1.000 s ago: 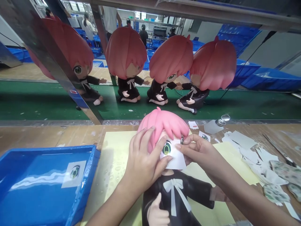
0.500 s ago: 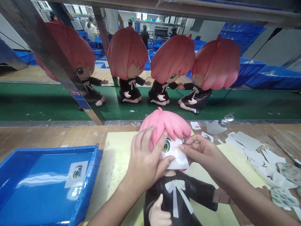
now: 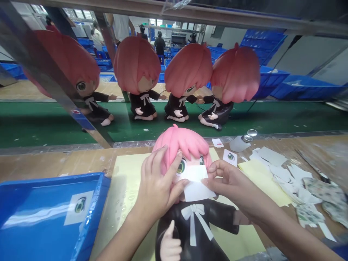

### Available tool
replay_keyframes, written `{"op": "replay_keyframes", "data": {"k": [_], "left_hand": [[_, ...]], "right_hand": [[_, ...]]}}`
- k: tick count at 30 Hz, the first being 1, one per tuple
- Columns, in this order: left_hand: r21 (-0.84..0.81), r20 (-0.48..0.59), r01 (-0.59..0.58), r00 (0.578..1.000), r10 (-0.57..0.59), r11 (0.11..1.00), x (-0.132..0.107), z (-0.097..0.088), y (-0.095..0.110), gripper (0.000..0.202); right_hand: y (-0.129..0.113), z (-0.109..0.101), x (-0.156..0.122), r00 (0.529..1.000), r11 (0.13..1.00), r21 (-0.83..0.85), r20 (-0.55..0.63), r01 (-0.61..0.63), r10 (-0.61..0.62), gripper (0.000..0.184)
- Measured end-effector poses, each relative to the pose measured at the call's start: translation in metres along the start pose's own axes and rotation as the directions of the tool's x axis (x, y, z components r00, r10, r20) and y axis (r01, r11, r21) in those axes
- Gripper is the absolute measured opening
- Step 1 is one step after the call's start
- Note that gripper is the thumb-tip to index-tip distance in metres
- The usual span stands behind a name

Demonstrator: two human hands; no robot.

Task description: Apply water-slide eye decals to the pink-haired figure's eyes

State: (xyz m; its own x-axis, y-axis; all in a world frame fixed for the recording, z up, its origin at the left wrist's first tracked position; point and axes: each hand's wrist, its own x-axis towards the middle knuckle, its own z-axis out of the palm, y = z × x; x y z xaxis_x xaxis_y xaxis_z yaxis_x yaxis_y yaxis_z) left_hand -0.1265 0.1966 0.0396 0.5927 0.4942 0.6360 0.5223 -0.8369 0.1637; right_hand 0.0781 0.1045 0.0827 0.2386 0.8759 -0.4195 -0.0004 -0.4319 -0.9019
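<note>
A pink-haired figurine (image 3: pixel 182 143) in a black dress with a pale bow lies face up before me. My left hand (image 3: pixel 156 181) rests along the side of its head, fingers spread over the hair and cheek, gripping it. That thumb touches the edge of a white paper sheet (image 3: pixel 199 192) laid across the lower face. My right hand (image 3: pixel 232 179) pinches the sheet's right side between thumb and fingers. A green eye (image 3: pixel 181 166) shows beside my left fingers; the other eye (image 3: pixel 201 160) is visible above the sheet. The sheet hides the mouth area.
Under the figurine lies a yellow sheet (image 3: pixel 122 181). At left stands a blue tray (image 3: pixel 40 221) with an eye decal inside. To the right are a bottle (image 3: pixel 240 142), another eye decal (image 3: pixel 230 157), paper scraps and tweezers (image 3: pixel 312 165). Several similar figurines (image 3: pixel 187 72) kneel on the green belt (image 3: pixel 163 134).
The white sheet has shifted down the face, uncovering more of the figurine's right-side eye. My right hand has moved lower with it; my left hand keeps its hold. The whole view has shifted slightly.
</note>
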Motion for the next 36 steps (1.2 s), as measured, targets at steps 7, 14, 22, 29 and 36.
{"op": "replay_keyframes", "data": {"k": [7, 14, 22, 29, 36], "left_hand": [[-0.163, -0.067, 0.022, 0.997, -0.034, 0.986, -0.011, 0.002, -0.008, 0.058], [-0.477, -0.213, 0.148, 0.937, -0.278, 0.866, -0.032, -0.013, 0.000, 0.035], [-0.507, -0.203, 0.180, 0.926, -0.319, 0.843, -0.041, -0.020, 0.012, 0.028], [-0.521, -0.177, 0.170, 0.937, -0.300, 0.837, -0.044, -0.012, 0.011, 0.030], [-0.475, -0.173, 0.173, 0.943, -0.285, 0.863, -0.061, -0.023, 0.005, 0.027]], "right_hand": [[-0.019, -0.061, -0.065, 0.981, 0.999, -0.033, -0.190, 0.039, -0.044, 0.057], [0.041, -0.134, -0.002, 0.785, 0.995, -0.020, -0.613, 0.103, -0.093, 0.036], [0.090, -0.095, 0.072, 0.885, 0.986, -0.155, -0.449, 0.061, -0.125, 0.026], [0.087, -0.042, 0.037, 0.863, 0.906, -0.176, -0.279, 0.385, -0.421, 0.042], [0.080, -0.025, 0.018, 0.515, 0.538, -0.417, -0.177, 0.733, -0.839, 0.012]]}}
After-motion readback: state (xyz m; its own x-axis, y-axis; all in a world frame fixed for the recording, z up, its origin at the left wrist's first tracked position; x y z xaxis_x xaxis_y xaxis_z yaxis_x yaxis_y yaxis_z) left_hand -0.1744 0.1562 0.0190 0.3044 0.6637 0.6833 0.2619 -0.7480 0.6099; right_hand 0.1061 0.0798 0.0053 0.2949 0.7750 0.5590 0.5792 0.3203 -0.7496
